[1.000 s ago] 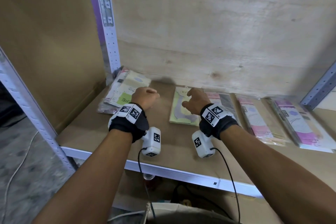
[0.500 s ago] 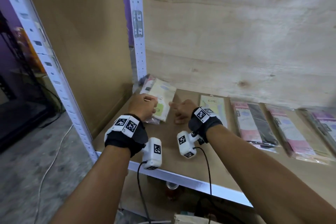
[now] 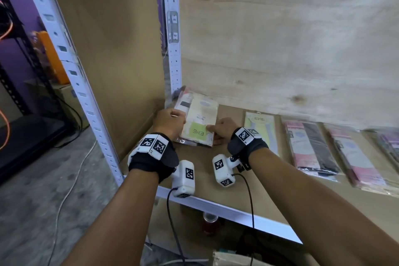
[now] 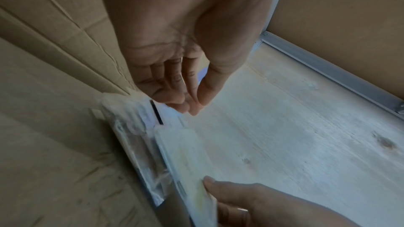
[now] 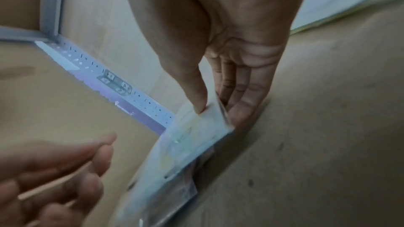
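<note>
Reference point: the perforated upright post (image 3: 173,49) at the back left corner of the shelf board (image 3: 205,151). Left hand (image 3: 170,122), directly in front of the post's foot: fingertips and thumb are drawn together at the left rim of the stack (image 3: 182,102); whether they hold the film edge cannot be told. The stack lies flat against the post's foot. Its top packet (image 3: 199,114), cream card with a green panel under clear film, is the item in hand and sits slightly skewed on those beneath. Right hand (image 3: 223,130), right of the post at the packet's near right corner: grasping, with thumb (image 5: 200,99) on the upper face, fingers (image 5: 240,103) tucked below and the corner raised off the pile. Judgement: the step is lifting or squaring the top packet. Recommended practice: place the pinch on the stiff card rather than on loose film, raise the right edge first so the slick wrappers separate, and steady the lower packets from the left so they do not slide with it. All goods are thin, flat, rectangular and glossy, and likely slippery against each other; the board is matt and fibrous. Further right of the post, apart from the stack, a yellow-green packet (image 3: 259,127) and a pink and black packet (image 3: 311,147) lie flat before the knotted plywood back panel (image 3: 280,49).
</note>
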Demonstrator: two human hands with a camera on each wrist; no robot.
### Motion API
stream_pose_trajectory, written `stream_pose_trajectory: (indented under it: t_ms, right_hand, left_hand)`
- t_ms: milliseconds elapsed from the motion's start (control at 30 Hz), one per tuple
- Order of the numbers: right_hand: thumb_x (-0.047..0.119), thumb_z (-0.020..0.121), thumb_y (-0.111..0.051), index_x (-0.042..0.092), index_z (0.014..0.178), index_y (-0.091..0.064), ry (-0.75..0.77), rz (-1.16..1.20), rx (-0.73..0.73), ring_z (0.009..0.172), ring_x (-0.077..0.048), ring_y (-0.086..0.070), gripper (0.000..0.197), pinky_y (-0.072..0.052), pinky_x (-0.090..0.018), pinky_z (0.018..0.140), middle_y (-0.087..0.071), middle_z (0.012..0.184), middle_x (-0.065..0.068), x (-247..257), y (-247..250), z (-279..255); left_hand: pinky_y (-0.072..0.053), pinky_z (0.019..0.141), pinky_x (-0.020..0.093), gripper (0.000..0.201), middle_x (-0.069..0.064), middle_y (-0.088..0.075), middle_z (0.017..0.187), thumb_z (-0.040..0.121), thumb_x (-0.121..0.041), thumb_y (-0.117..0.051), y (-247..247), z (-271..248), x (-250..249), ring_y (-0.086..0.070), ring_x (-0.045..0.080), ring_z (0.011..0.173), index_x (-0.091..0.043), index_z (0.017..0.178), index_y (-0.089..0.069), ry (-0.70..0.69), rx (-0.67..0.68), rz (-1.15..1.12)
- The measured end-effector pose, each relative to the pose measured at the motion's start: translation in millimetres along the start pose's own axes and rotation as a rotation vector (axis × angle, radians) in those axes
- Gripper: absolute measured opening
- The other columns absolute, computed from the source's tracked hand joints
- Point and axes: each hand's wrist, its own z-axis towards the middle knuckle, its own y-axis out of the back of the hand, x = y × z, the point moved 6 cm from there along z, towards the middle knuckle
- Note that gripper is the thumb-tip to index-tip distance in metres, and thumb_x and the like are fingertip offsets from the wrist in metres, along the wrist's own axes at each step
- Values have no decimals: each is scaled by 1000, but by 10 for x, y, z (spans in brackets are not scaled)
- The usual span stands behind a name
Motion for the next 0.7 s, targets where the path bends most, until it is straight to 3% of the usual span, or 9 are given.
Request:
stream_pose_trajectory:
  t_ms: [33,100,200,267,333,400,500,600,700]
  right_hand:
    - [17,91,-68,4,82,-58,25,-20,-16,92,-34,-70,19,-57,-51,86,-71,102,-19,4,50,-45]
    - [18,91,-68,-2,95,-63,73,3,-51,103,-37,-67,21,-52,-53,94,-69,112,-22,1,177,-142]
    - [18,90,-68,6,87,-66,150,93,-57,84,-30,-68,13,-55,-42,78,-71,97,-17,10,371,-348]
    - [13,90,-69,11,80,-63,165,218,-54,79,-27,-67,12,-54,-37,73,-69,92,-16,10,501,-503]
    - [6,88,-69,10,84,-63,175,369,-36,76,-26,-71,9,-57,-32,66,-71,91,-15,23,623,-691]
    - [3,87,-70,10,100,-63,176,495,-29,73,-21,-72,17,-56,-27,55,-71,93,-12,26,747,-881]
    - [10,86,-72,12,123,-56,184,522,-41,85,-26,-67,40,-55,-30,61,-67,104,-12,15,987,-1138]
    - [12,89,-69,10,114,-61,227,540,-27,84,-29,-66,27,-51,-29,59,-66,108,-13,30,1245,-1380]
    - [18,93,-63,9,102,-64,270,639,-9,76,-28,-70,13,-48,-26,60,-70,96,-12,57,1480,-1561]
  left_hand:
    - [-51,65,29,23,9,-66,83,87,0,-57,2,1,8,-59,23,64,-20,78,-67,-12,2,19]
    - [-49,61,26,29,5,-62,88,86,4,-50,-19,-39,-24,-59,22,68,-19,90,-67,-70,37,109]
    - [-50,87,34,39,3,-61,104,80,4,-60,-117,-151,-190,-59,25,96,-20,111,-64,-246,109,428]
    - [-40,105,41,50,8,-56,130,79,-9,-68,-213,-261,-277,-51,31,118,-29,124,-59,-316,117,650]
    - [-31,111,42,55,8,-41,142,82,-14,-69,-300,-423,-343,-36,35,129,-37,130,-57,-348,73,682]
    - [-31,109,35,48,7,-43,133,83,-9,-69,-417,-606,-457,-36,34,126,-34,123,-63,-474,35,610]
    - [-30,96,24,42,6,-53,114,76,4,-69,-589,-849,-685,-46,30,114,-26,105,-72,-682,6,570]
    - [-26,84,20,40,2,-56,104,71,2,-73,-680,-1028,-945,-48,25,102,-24,101,-74,-846,-39,526]
    - [-29,79,24,15,-8,-52,94,83,-18,-72,-753,-1249,-1175,-42,16,94,-25,96,-75,-1008,-88,419]
